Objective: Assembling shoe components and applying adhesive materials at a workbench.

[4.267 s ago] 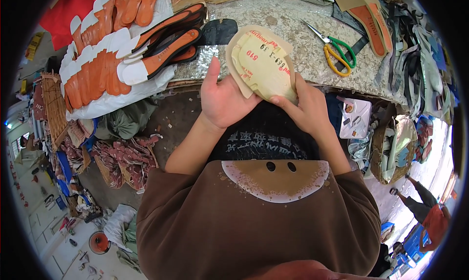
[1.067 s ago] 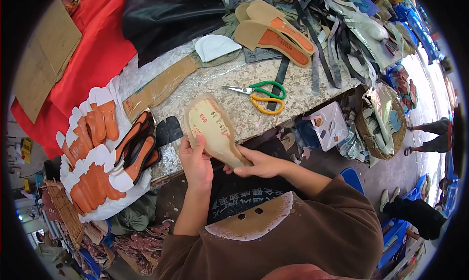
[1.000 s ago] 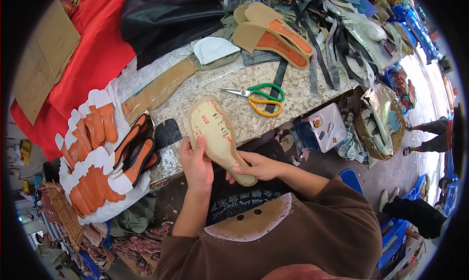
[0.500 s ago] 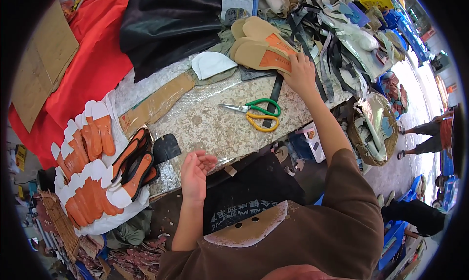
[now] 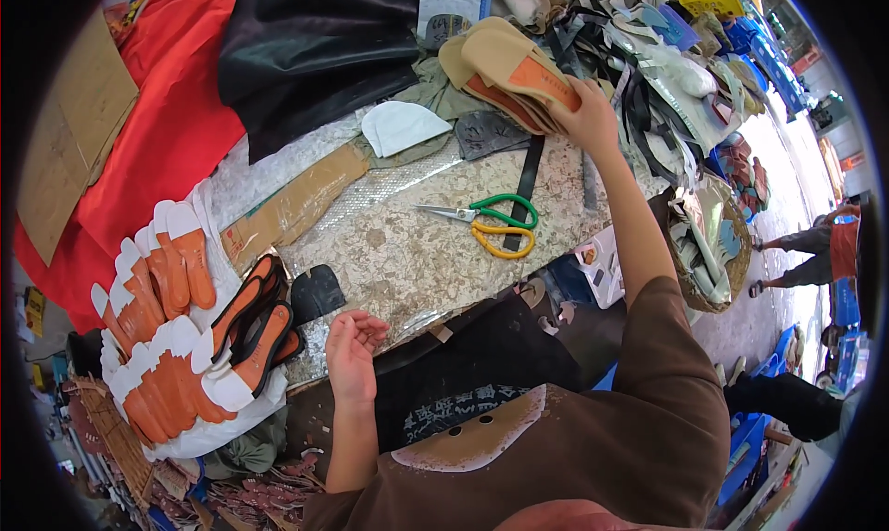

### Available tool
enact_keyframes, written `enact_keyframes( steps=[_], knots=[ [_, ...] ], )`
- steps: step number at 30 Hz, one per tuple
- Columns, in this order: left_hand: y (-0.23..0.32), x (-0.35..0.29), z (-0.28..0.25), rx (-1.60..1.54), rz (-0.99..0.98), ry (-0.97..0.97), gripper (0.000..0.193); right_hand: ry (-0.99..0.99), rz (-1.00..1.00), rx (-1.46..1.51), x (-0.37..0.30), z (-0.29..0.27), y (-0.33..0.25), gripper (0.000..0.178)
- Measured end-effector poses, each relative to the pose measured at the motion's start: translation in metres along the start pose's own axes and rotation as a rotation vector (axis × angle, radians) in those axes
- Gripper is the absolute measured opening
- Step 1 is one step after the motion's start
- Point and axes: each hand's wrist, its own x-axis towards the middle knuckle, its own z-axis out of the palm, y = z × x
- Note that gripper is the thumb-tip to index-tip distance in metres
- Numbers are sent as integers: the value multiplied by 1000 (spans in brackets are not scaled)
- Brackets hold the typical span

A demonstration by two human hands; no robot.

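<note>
My right hand [image 5: 589, 116] reaches to the far side of the stone-patterned table [image 5: 407, 253]. Its fingers grip the top tan insole with an orange patch [image 5: 532, 73], which lies on a stack of tan insoles [image 5: 482, 63]. My left hand [image 5: 352, 348] hovers palm up at the table's near edge, fingers loosely curled and holding nothing. It is close to a black heel piece [image 5: 317, 292] and some orange insoles with black rims [image 5: 255, 323].
Green and yellow scissors [image 5: 486, 224] lie mid-table beside a black strap [image 5: 526, 174]. A white toe piece [image 5: 400, 126], a cardboard strip [image 5: 294, 202], black sheet [image 5: 315, 49] and red cloth [image 5: 167, 133] lie farther back. Orange-and-white insoles [image 5: 148, 346] are piled left. A basket [image 5: 718, 244] stands right.
Both hands held a tan insole over the near table edge a second ago. My right hand has carried it to the far stack, and my left hand has let go and stayed near.
</note>
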Motion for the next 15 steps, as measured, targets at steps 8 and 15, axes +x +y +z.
enact_keyframes(
  steps=[8,15],
  knots=[
    [9,-16,-10,80,50,33,21,-60,-267,-25,7,28,9,58],
    [45,-59,-57,535,436,304,12,-223,-387,225,-15,6,-52,33]
  ],
)
